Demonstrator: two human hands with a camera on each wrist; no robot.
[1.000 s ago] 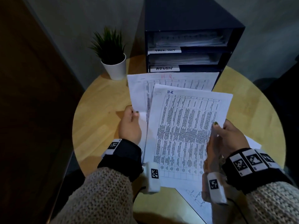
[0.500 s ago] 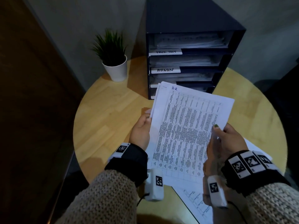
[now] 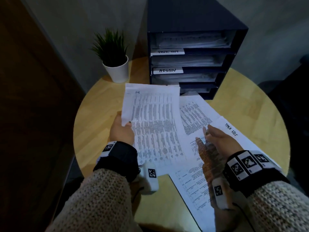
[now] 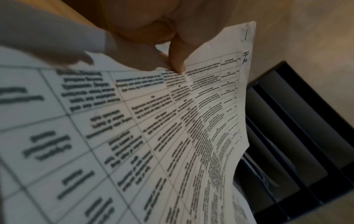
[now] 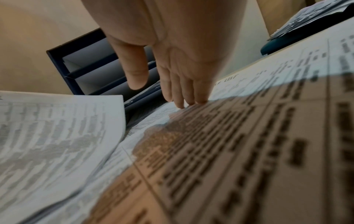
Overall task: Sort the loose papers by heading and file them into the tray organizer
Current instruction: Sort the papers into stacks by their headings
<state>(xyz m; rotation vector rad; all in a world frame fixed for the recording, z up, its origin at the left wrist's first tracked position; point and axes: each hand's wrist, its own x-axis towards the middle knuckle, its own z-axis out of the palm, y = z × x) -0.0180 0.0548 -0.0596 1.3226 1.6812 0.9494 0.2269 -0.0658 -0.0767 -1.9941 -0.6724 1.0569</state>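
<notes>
Partly hidden: tray organizer (image 3: 197, 52) btm slots; labels blurred

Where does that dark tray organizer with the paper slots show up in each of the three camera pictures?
Head: the tray organizer stands top centre, at the table's far edge.
Left wrist: it sits at the right edge, beyond the H.R sheet.
Right wrist: upper left, behind the right hand.
Shared landmark: the H.R sheet, held by the left hand.

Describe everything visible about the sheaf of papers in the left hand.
The sheaf is several white sheets, the top one a printed table with "H.R" handwritten at its top corner. The left hand pinches its left edge, thumb on top. It is held above the table, its far end before the organizer, overlapping the papers lying beside it.
</notes>
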